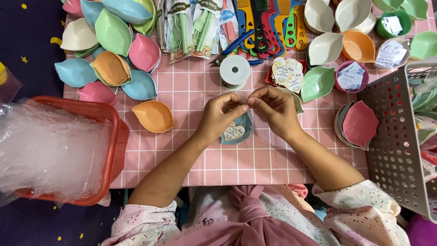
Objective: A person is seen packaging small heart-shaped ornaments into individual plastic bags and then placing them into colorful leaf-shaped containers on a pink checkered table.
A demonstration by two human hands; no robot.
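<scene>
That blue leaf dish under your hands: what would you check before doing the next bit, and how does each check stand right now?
1. Blue leaf dish lies flat on the pink checked cloth: ok.
2. Heart-shaped tag sits inside the dish: ok.
3. Left hand and right hand meet fingertip to fingertip above the dish: ok.
4. What the fingertips pinch: cannot tell, too small.
5. White spool stands close, just beyond the hands: ok.
6. Spare tags lie within easy reach: ok.
</scene>
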